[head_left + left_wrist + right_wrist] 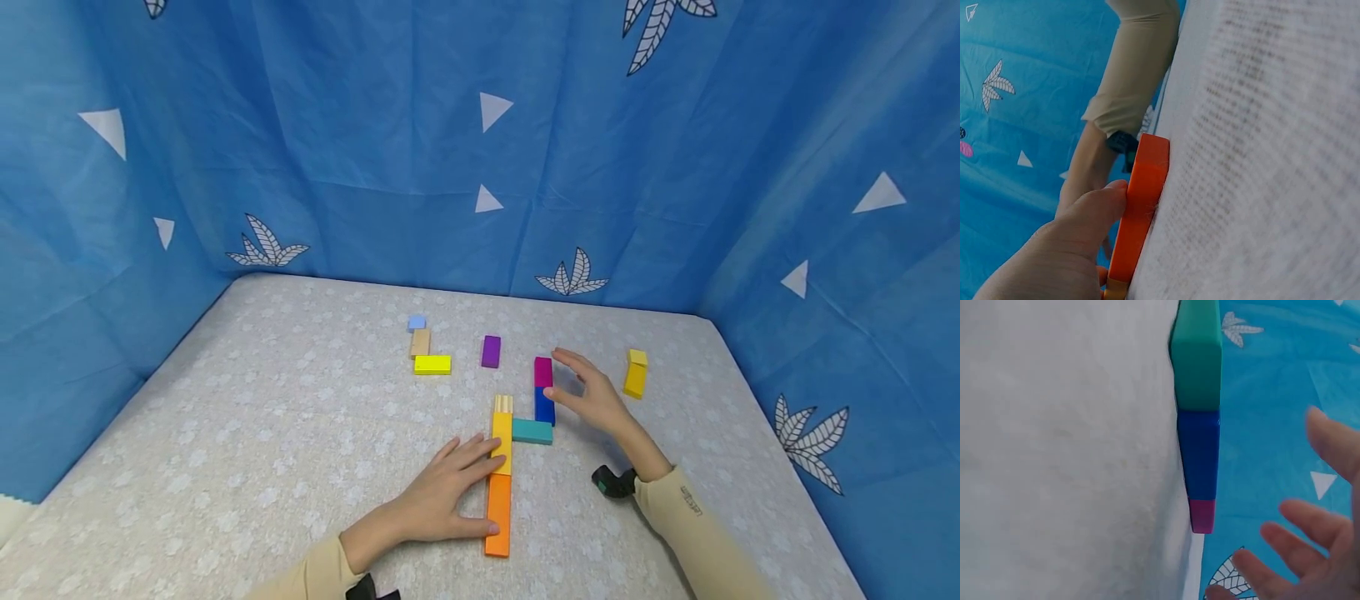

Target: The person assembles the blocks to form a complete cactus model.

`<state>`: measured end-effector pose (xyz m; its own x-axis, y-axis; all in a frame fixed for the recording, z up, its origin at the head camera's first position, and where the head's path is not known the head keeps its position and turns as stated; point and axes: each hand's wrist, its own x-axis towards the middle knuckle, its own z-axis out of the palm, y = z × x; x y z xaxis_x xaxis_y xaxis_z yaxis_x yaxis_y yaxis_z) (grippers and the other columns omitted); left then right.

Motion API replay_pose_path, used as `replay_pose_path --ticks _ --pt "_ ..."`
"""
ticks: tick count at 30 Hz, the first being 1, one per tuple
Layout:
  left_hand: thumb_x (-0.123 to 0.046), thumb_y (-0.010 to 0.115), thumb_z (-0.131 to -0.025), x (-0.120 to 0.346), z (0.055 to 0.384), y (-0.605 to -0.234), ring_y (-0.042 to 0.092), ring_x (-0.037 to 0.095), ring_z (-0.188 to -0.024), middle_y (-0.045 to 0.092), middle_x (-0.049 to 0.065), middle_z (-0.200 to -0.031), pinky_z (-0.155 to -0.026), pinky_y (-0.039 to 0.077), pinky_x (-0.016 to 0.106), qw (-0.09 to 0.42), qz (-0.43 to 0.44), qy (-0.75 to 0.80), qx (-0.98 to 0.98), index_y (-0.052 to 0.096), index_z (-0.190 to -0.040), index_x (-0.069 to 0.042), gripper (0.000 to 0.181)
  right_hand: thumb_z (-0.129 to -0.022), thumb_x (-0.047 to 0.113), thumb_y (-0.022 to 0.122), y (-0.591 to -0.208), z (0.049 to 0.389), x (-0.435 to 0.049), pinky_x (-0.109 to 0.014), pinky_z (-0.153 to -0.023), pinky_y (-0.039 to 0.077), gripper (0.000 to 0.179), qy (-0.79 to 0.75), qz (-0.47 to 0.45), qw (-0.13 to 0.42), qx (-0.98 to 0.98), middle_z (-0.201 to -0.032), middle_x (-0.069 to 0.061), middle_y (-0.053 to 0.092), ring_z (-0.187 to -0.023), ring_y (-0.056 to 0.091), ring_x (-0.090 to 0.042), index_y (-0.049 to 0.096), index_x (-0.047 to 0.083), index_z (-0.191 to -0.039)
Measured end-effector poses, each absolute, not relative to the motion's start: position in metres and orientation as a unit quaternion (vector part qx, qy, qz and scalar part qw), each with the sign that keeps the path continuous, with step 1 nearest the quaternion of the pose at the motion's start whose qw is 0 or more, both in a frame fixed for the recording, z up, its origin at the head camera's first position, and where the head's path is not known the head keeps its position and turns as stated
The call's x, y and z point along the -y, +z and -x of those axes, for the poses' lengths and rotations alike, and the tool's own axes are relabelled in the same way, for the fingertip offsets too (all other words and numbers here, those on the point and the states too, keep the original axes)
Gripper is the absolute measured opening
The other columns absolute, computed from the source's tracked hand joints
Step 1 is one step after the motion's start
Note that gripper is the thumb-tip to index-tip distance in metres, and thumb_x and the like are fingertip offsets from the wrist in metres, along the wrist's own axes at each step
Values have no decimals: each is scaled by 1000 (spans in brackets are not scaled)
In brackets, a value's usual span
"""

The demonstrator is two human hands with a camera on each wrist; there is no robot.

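An orange block (498,512) and a yellow-orange block (502,427) lie end to end in a row, with a pale striped piece (503,403) at the far end. My left hand (442,496) rests along their left side, thumb at the orange block, extended fingers on the yellow-orange one. From that row a teal block (532,432) juts to the right. A blue block (544,408) and a magenta block (543,372) run away from the teal one's outer end. Beside these, my right hand (596,402) hovers with fingers spread and nothing held; the right wrist view shows it apart from the blocks.
Farther back lie a purple block (491,352), a bright yellow block (432,365), a wooden block (421,343) and a light blue piece (417,322). Two yellow pieces, one a longer block (634,381), sit right. Blue curtains (450,150) enclose the cloth-covered table (300,375).
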<state>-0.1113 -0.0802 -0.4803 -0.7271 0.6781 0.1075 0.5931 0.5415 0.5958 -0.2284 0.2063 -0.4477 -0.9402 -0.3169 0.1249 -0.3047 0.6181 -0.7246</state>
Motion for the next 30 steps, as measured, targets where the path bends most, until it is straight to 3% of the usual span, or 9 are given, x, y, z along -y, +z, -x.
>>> replay_pose_path --ticks 14,30 --pt "-65 61 -85 80 111 -481 20 23 -151 26 -5 -162 -121 16 56 59 -365 302 -879 43 -149 -21 79 -84 37 76 -467 207 -213 -72 -110 23 70 -326 255 9 -910 -157 -10 36 -146 23 -42 50 14 -144" --pt "-64 62 -85 80 110 -480 20 23 -151 27 -3 -162 -121 15 56 56 -364 313 -875 44 -148 -20 79 -81 38 78 -469 207 -212 -75 -110 14 65 -286 257 2 -923 -152 -12 45 -142 34 -41 57 15 -138"
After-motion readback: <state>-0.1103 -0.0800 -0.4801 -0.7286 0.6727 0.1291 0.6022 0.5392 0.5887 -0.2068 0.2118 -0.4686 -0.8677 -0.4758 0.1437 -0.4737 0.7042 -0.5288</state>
